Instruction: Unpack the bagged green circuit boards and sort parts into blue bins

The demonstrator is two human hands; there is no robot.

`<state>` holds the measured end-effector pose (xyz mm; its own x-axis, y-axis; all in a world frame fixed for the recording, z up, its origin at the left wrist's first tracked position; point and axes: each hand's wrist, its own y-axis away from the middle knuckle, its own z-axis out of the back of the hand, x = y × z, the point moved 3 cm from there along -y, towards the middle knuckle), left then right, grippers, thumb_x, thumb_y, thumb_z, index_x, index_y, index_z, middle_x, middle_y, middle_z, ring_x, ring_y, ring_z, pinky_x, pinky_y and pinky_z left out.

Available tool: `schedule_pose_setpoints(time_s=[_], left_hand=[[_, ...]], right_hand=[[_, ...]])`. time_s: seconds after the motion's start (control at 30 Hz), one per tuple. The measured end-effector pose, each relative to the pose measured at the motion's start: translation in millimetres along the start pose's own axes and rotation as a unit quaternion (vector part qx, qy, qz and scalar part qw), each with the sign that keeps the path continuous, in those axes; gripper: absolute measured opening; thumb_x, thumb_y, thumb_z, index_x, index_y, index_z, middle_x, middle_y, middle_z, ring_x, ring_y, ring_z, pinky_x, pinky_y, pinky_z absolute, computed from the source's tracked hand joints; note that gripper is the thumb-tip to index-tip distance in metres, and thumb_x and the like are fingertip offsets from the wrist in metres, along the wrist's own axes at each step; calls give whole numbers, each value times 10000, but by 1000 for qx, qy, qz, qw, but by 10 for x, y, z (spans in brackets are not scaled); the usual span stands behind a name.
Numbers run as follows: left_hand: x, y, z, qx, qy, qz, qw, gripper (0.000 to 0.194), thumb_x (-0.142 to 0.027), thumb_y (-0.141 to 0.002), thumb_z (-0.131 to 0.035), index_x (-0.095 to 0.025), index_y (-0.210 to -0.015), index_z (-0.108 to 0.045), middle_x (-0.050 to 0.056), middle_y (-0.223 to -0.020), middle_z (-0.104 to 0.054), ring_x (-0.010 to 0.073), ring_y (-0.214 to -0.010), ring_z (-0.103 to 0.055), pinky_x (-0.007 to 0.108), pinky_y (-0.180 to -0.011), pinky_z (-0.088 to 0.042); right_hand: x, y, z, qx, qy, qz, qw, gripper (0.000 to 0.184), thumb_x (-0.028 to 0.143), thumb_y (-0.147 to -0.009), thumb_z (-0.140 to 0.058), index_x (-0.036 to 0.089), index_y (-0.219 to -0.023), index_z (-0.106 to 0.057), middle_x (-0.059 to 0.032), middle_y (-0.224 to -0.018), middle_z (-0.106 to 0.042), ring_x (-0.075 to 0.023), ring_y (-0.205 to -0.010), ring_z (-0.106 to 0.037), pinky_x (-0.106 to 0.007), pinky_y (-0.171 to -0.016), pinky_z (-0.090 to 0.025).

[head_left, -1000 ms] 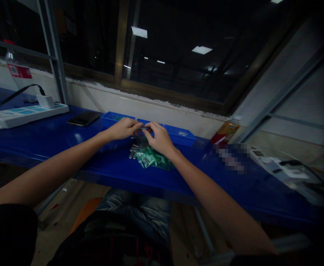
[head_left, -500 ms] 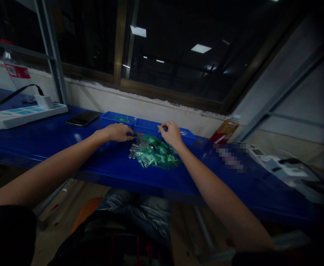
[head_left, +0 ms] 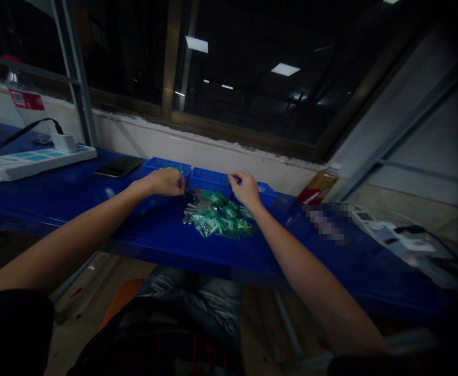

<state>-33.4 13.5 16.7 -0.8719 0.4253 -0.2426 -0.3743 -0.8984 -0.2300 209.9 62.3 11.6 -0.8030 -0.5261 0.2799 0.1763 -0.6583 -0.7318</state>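
Observation:
My left hand [head_left: 167,181] is closed in front of the left blue bin [head_left: 150,166]; what its fingers pinch, if anything, is too small to name. Over the right side of the middle blue bin [head_left: 207,177], my right hand [head_left: 245,188] has thumb and forefinger pressed together, their contents not readable. Between and below the hands lies a pile of small clear-green plastic bags [head_left: 221,216] with small parts inside. Several short silvery metal pieces [head_left: 188,213] lie at the pile's left edge. Another blue bin [head_left: 267,193] stands partly behind my right wrist.
A phone [head_left: 118,167] and a white power strip [head_left: 36,163] lie on the blue table [head_left: 142,230] at left. A red-labelled bottle [head_left: 25,99] stands behind the strip. At right are a drink bottle [head_left: 318,185] and another power strip [head_left: 393,235]. A window wall closes off the back.
My left hand has drawn slightly left and up, away from the pile's edge, its fingers curling in more. My right hand has shifted only slightly.

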Motion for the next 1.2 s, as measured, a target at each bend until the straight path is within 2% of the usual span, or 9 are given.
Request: schedule_pose_setpoints(time_s=[0.23, 0.33, 0.43, 0.6, 0.7, 0.83, 0.97, 1.1, 1.2], left_hand=[[-16, -13, 54, -18, 24, -29, 999, 171, -290, -645, -560, -185, -720, -673, 38, -666, -655, 143, -568, -543, 248, -556, -378], [-72, -1, 86, -45, 39, -40, 997, 202, -282, -670, -519, -165, -752, -662, 49, -681, -657, 145, -583, -548, 250, -565, -381], [-148, 26, 130, -77, 83, -42, 993, 227, -271, -692, -480, -133, -768, -643, 55, -679, -640, 148, -604, -553, 252, -574, -382], [-269, 57, 138, -121, 159, -72, 977, 226, -237, -702, -439, -111, -765, -616, 41, -668, -611, 135, -615, -541, 245, -589, -385], [-295, 47, 99, -134, 200, -86, 967, 226, -232, -704, -423, -111, -771, -602, 43, -700, -610, 133, -639, -545, 246, -608, -399], [-287, 23, 60, -146, 219, -80, 961, 225, -265, -735, -411, -120, -791, -574, 34, -686, -593, 133, -636, -541, 255, -621, -411], [-286, 31, 72, -135, 210, -66, 966, 217, -292, -782, -404, -130, -789, -548, 20, -653, -583, 123, -613, -539, 246, -606, -402], [-311, 67, 104, -138, 162, -88, 973, 270, -327, -839, -380, -129, -770, -549, 25, -645, -581, 119, -608, -534, 245, -611, -391], [-328, 86, 110, -152, 142, -116, 971, 298, -380, -851, -403, -125, -877, -556, 24, -648, -585, 121, -603, -537, 236, -593, -387]], right_hand=[[-101, 12, -61, 16, 22, -11, 1000, 265, 340, -796, -492, 177, -863, -690, -58, -734, -605, -192, -723, -526, -356, -765, -412], [-38, 24, -38, 7, 44, -8, 999, 278, 355, -800, -490, 174, -884, -684, -63, -731, -590, -208, -755, -519, -372, -775, -400], [209, 62, 10, 10, 34, 40, 999, 288, 377, -820, -476, 177, -890, -672, -66, -754, -596, -212, -782, -515, -364, -769, -392], [802, 229, 26, 64, 0, 153, 986, 317, 465, -788, -533, 213, -951, -634, -42, -780, -604, -211, -823, -504, -343, -740, -382], [983, 309, 14, 79, 8, 174, 982, 303, 459, -772, -559, 206, -928, -618, -48, -805, -603, -215, -826, -499, -336, -716, -377], [994, 326, 34, 57, 4, 174, 983, 216, 380, -788, -550, 198, -896, -597, -54, -823, -603, -216, -827, -502, -340, -725, -374], [956, 307, 61, 32, -24, 173, 984, 154, 290, -806, -514, 192, -908, -572, -49, -832, -598, -203, -822, -511, -339, -746, -380], [946, 293, 60, 31, -42, 165, 985, 146, 281, -829, -473, 196, -894, -573, -46, -815, -591, -196, -816, -515, -340, -765, -386], [930, 276, 57, 30, -59, 147, 987, 191, 309, -861, -423, 195, -862, -576, -49, -793, -589, -190, -798, -521, -337, -766, -391]])
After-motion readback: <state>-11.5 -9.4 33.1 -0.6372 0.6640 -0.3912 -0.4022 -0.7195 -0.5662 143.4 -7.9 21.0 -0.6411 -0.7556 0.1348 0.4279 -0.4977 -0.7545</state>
